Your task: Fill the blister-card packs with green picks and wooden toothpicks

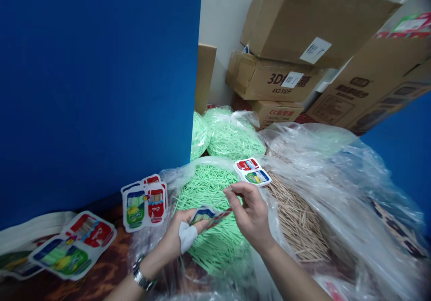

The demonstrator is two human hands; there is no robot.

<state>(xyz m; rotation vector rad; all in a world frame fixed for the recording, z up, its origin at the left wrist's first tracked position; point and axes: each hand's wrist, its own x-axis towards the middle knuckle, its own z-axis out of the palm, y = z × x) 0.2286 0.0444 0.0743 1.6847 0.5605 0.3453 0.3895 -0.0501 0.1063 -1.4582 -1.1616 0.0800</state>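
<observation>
My left hand (183,227) is closed around a two-part jar-shaped packet (204,215), held tilted over a clear plastic bag of green sticks (210,251). White material covers part of that hand's thumb side. Just right of the packet, my right hand (249,211) pinches what looks like a thin stick between thumb and fingertips; its colour is hard to make out. Beyond the right hand lies another packet (252,172), printed red and green. To the right is a bag of brown sticks (299,220).
More packets form a small pile (144,204) on the left, with others (74,245) nearer me. Behind are tied bags of green sticks (232,135) and stacked cardboard boxes (283,74). A blue panel (101,76) rises on the left. Loose clear plastic (340,171) spreads to the right.
</observation>
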